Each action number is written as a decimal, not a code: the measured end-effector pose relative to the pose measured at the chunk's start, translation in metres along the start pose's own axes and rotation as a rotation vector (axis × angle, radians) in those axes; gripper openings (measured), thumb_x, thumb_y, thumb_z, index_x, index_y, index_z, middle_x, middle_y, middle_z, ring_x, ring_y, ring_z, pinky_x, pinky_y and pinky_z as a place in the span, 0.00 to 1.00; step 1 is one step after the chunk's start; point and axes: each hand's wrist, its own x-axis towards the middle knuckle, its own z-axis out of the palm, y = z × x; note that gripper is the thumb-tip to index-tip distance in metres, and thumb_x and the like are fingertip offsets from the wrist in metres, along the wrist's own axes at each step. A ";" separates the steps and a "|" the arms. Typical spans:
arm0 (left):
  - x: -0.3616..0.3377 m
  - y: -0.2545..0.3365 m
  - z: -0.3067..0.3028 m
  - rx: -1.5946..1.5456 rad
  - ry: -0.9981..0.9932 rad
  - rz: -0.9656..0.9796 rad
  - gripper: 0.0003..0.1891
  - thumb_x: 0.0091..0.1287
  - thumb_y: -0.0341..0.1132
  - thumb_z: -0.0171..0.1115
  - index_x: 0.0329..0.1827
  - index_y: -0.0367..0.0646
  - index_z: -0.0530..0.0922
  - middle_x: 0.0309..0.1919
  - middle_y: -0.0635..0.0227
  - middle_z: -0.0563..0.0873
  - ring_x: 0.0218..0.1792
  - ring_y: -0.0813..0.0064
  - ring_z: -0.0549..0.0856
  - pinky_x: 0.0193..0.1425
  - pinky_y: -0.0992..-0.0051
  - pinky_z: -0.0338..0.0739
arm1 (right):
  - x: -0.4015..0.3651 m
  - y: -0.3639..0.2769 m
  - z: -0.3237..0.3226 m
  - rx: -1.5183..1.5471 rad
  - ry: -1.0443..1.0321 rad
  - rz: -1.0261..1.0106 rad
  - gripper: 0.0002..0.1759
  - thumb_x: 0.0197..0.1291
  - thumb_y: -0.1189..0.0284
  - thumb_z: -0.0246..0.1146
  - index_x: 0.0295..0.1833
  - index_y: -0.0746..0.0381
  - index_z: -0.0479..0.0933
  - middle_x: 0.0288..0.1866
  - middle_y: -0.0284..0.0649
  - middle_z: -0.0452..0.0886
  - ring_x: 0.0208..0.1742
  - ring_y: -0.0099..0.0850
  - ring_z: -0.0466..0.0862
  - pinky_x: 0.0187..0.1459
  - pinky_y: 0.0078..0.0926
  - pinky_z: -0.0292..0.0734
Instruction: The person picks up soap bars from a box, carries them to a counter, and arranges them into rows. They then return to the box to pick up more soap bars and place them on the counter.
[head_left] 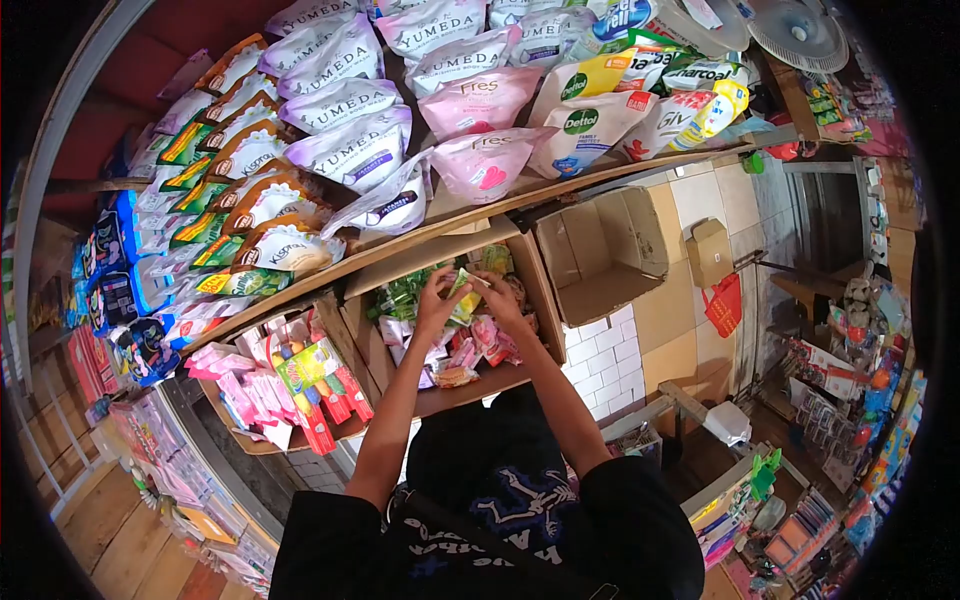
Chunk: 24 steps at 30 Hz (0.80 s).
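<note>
Over an open cardboard box (550, 325), my left hand (437, 300) and my right hand (497, 295) come together on a small green-and-yellow packet (464, 305). The fingers of both hands are closed at its upper edge. Its print is too small to read. Below and around my hands lie green packets (402, 295), pink packets (492, 336) and several other small packs, heaped in the box. My wrists hide part of the heap.
A shelf above the box holds rows of Yumeda pouches (345, 97), pink Fres pouches (487, 165) and Dettol pouches (590, 130). To the left stands a carton of pink and red packs (262, 395). A cardboard box (605, 255) sits on the right, near a red bag (722, 306).
</note>
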 end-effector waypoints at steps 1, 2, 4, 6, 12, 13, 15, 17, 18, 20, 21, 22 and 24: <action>-0.001 -0.001 -0.002 -0.051 -0.011 -0.030 0.27 0.61 0.39 0.72 0.61 0.38 0.72 0.51 0.59 0.82 0.47 0.74 0.82 0.53 0.74 0.75 | -0.001 0.000 -0.003 -0.039 -0.022 0.060 0.12 0.66 0.60 0.60 0.45 0.57 0.76 0.41 0.31 0.79 0.42 0.19 0.79 0.36 0.25 0.79; -0.001 -0.002 -0.004 -0.102 -0.024 -0.061 0.27 0.60 0.39 0.72 0.60 0.38 0.73 0.51 0.60 0.82 0.47 0.74 0.82 0.54 0.74 0.75 | -0.002 0.002 -0.004 0.029 -0.011 0.063 0.12 0.66 0.59 0.60 0.43 0.56 0.76 0.39 0.30 0.79 0.42 0.19 0.79 0.36 0.25 0.79; -0.003 -0.008 -0.002 -0.091 0.026 -0.040 0.24 0.60 0.37 0.73 0.57 0.39 0.76 0.49 0.65 0.83 0.47 0.77 0.82 0.54 0.76 0.74 | 0.003 0.017 -0.006 0.162 0.009 0.066 0.12 0.66 0.58 0.61 0.38 0.55 0.76 0.36 0.27 0.79 0.41 0.18 0.79 0.37 0.25 0.79; -0.005 -0.012 -0.004 -0.238 0.043 -0.176 0.23 0.60 0.36 0.72 0.57 0.39 0.76 0.48 0.66 0.84 0.47 0.77 0.82 0.54 0.76 0.74 | 0.009 0.025 -0.008 0.149 0.021 0.010 0.13 0.66 0.57 0.61 0.35 0.54 0.75 0.36 0.26 0.79 0.41 0.18 0.79 0.37 0.25 0.79; -0.021 0.006 -0.006 -0.526 0.106 -0.399 0.16 0.62 0.35 0.71 0.50 0.43 0.78 0.46 0.70 0.83 0.45 0.77 0.82 0.49 0.73 0.78 | 0.009 0.024 -0.006 0.135 0.063 -0.043 0.15 0.67 0.55 0.59 0.43 0.55 0.79 0.39 0.28 0.80 0.40 0.21 0.79 0.39 0.26 0.79; -0.022 0.007 -0.007 -0.561 0.116 -0.416 0.16 0.62 0.35 0.71 0.49 0.42 0.78 0.46 0.70 0.83 0.45 0.76 0.82 0.48 0.71 0.79 | 0.017 0.029 -0.008 0.085 0.090 -0.086 0.16 0.67 0.55 0.59 0.44 0.57 0.79 0.39 0.31 0.81 0.40 0.24 0.80 0.39 0.27 0.79; -0.023 0.008 -0.010 -0.582 0.135 -0.448 0.14 0.62 0.35 0.70 0.47 0.42 0.77 0.45 0.70 0.83 0.45 0.75 0.82 0.48 0.68 0.80 | 0.025 0.025 -0.010 -0.160 0.167 -0.174 0.19 0.68 0.57 0.57 0.48 0.62 0.79 0.41 0.37 0.83 0.41 0.33 0.81 0.43 0.32 0.78; -0.024 0.006 -0.015 -0.554 0.157 -0.474 0.12 0.62 0.36 0.70 0.43 0.43 0.77 0.44 0.70 0.82 0.44 0.75 0.82 0.47 0.66 0.81 | 0.017 -0.004 -0.012 -0.549 0.263 -0.264 0.22 0.70 0.59 0.53 0.53 0.68 0.77 0.44 0.43 0.85 0.43 0.44 0.82 0.51 0.37 0.76; -0.024 0.006 -0.018 -0.569 0.154 -0.477 0.12 0.63 0.36 0.70 0.42 0.43 0.77 0.43 0.71 0.82 0.44 0.75 0.82 0.47 0.66 0.81 | 0.023 -0.005 -0.014 -0.643 0.312 -0.272 0.20 0.69 0.62 0.54 0.55 0.67 0.75 0.44 0.48 0.83 0.44 0.48 0.81 0.51 0.41 0.76; -0.025 0.006 -0.023 -0.597 0.148 -0.480 0.11 0.63 0.37 0.70 0.39 0.44 0.76 0.42 0.71 0.82 0.44 0.76 0.81 0.47 0.66 0.80 | 0.046 0.011 -0.022 -0.829 0.408 -0.289 0.19 0.65 0.68 0.54 0.58 0.66 0.72 0.45 0.59 0.79 0.44 0.56 0.80 0.51 0.47 0.75; -0.026 0.003 -0.025 -0.598 0.147 -0.468 0.11 0.63 0.38 0.69 0.41 0.45 0.77 0.41 0.72 0.82 0.42 0.76 0.82 0.46 0.68 0.80 | 0.065 0.031 -0.034 -0.942 0.412 -0.368 0.22 0.64 0.70 0.54 0.62 0.65 0.67 0.49 0.61 0.77 0.49 0.57 0.78 0.54 0.48 0.73; -0.028 -0.001 -0.026 -0.597 0.145 -0.455 0.11 0.64 0.39 0.69 0.43 0.45 0.77 0.41 0.72 0.83 0.40 0.77 0.82 0.45 0.70 0.80 | 0.089 0.059 -0.048 -1.052 0.415 -0.449 0.26 0.62 0.72 0.54 0.66 0.65 0.63 0.53 0.64 0.75 0.53 0.59 0.76 0.57 0.48 0.71; -0.029 -0.002 -0.028 -0.596 0.144 -0.454 0.12 0.65 0.40 0.68 0.45 0.45 0.78 0.40 0.73 0.84 0.39 0.78 0.83 0.43 0.73 0.80 | 0.100 0.064 -0.056 -1.335 0.337 -0.616 0.43 0.55 0.78 0.57 0.75 0.65 0.46 0.68 0.69 0.60 0.69 0.59 0.62 0.70 0.45 0.59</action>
